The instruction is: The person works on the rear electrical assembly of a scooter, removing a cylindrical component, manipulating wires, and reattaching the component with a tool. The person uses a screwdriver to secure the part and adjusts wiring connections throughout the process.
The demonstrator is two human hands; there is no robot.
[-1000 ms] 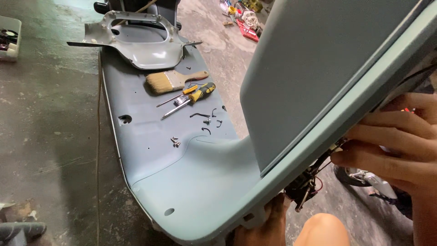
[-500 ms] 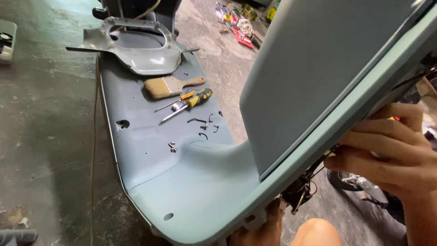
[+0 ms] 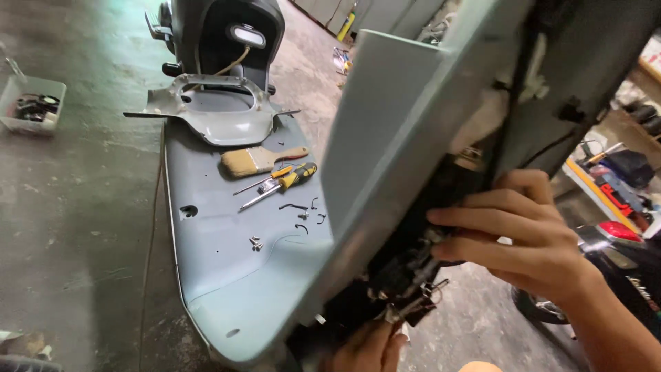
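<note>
Since a second ago you are leaning further round the scooter's upright front panel (image 3: 385, 138), so its dark inner side and wiring bundle (image 3: 406, 275) are now showing. Your right hand (image 3: 530, 241) is lying spread, fingertips pressing on the wiring behind the panel. Your left hand (image 3: 365, 348) is reaching up from below; I cannot tell its grip. Keep the connectors steady while working them. Off to the left, a small white tray (image 3: 31, 103) is holding dark parts.
</note>
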